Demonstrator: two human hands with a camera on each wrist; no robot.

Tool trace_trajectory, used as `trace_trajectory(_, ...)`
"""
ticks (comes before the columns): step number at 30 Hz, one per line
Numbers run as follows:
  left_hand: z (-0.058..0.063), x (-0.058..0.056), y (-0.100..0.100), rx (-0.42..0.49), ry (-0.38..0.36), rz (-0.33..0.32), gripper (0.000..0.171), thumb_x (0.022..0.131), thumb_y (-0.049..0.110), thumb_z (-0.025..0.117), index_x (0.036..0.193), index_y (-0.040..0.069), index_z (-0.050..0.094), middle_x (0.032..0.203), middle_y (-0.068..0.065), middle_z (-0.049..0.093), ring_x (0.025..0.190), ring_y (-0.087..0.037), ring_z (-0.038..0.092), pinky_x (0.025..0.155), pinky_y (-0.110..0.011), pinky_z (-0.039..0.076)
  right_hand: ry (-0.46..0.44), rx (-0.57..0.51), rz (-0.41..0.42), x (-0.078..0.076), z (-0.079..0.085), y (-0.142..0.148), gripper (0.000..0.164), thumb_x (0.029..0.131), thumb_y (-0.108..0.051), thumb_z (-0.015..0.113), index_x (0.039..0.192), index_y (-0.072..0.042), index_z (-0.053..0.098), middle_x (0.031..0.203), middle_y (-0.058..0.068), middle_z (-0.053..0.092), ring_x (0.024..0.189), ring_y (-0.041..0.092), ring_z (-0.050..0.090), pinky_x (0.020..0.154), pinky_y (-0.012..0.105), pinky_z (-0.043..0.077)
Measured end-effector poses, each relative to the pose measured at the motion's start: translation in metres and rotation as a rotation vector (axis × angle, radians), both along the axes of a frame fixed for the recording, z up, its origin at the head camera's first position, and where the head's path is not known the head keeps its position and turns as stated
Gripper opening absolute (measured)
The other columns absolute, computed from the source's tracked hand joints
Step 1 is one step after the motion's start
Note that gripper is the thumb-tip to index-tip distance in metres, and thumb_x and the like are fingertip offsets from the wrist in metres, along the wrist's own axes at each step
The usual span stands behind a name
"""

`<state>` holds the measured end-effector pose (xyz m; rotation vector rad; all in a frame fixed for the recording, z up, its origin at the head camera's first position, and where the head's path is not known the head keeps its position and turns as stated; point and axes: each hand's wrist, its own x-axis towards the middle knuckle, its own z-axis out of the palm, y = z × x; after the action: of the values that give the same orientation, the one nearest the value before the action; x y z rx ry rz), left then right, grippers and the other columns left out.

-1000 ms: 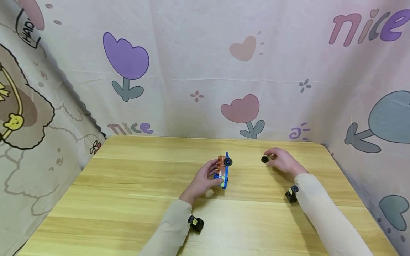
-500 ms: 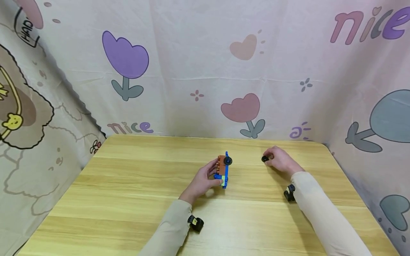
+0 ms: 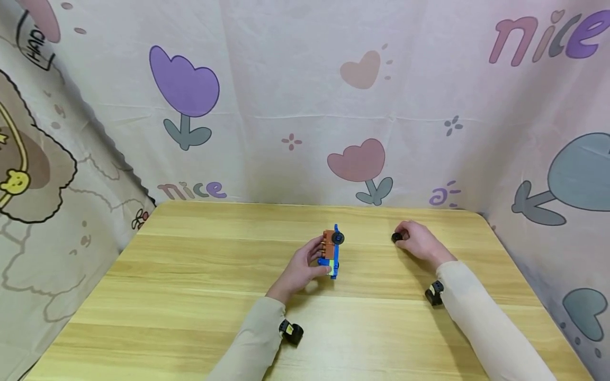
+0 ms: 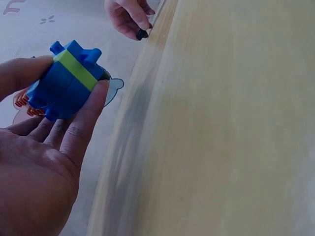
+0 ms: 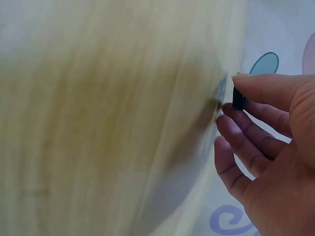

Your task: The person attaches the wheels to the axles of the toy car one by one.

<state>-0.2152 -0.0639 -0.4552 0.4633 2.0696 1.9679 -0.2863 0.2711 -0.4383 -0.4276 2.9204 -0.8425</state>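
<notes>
My left hand (image 3: 301, 272) grips a small toy vehicle (image 3: 330, 253) made of blue, brown and lime-green blocks, tipped on end above the middle of the table. One black wheel (image 3: 338, 238) shows on its far end. In the left wrist view the blue end of the toy vehicle (image 4: 69, 83) sits between thumb and fingers, with a lime-green band across it. Farther right, my right hand (image 3: 421, 241) pinches a loose black wheel (image 3: 397, 237). The right wrist view shows that wheel (image 5: 238, 98) edge-on between thumb and fingertips, the other fingers loosely bent.
Both hands work over a pale wooden table (image 3: 190, 317). A printed fabric backdrop (image 3: 276, 69) with flowers and lettering hangs behind its far edge and along both sides. A small black camera is strapped to each sleeve (image 3: 252, 338).
The right hand's fingers have drawn closer together around the loose wheel, which is now turned and partly covered. The left hand and toy vehicle stay almost where they were.
</notes>
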Motion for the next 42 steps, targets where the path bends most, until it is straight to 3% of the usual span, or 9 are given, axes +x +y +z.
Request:
trace_trajectory(19,0.001,-0.002,0.002,-0.009,-0.006,0.005,0.078,0.086,-0.002,0.069,0.153,0.003,0.029,0.146,-0.016,0.044,0.133,-0.033,0.043,0.11,-0.043,0.032,0.061,-0.124,0.027,0.026,0.003,-0.006,0.03,0.086,-0.001,0.068,0.115,0.005,0.063,0.103,0.013,0.065,0.094,0.029,0.061,0.087,0.049,0.049)
trace_trajectory(36,0.008,0.001,0.001,-0.007,-0.001,0.012,0.077,0.087,-0.004,0.068,0.152,0.0,0.028,0.146,-0.021,0.043,0.133,-0.036,0.042,0.11,-0.044,0.031,0.094,-0.166,0.067,0.043,0.017,-0.018,0.034,0.084,0.005,0.069,0.117,0.007,0.062,0.1,0.011,0.066,0.09,0.027,0.064,0.083,0.047,0.053)
trace_trajectory(42,0.003,-0.001,0.0,-0.001,0.01,0.006,0.077,0.087,-0.003,0.068,0.153,0.0,0.028,0.144,-0.021,0.044,0.132,-0.036,0.043,0.11,-0.044,0.032,0.131,-0.176,0.096,0.051,0.025,-0.022,0.031,0.083,0.006,0.07,0.113,0.006,0.063,0.1,0.011,0.066,0.089,0.026,0.064,0.081,0.045,0.054)
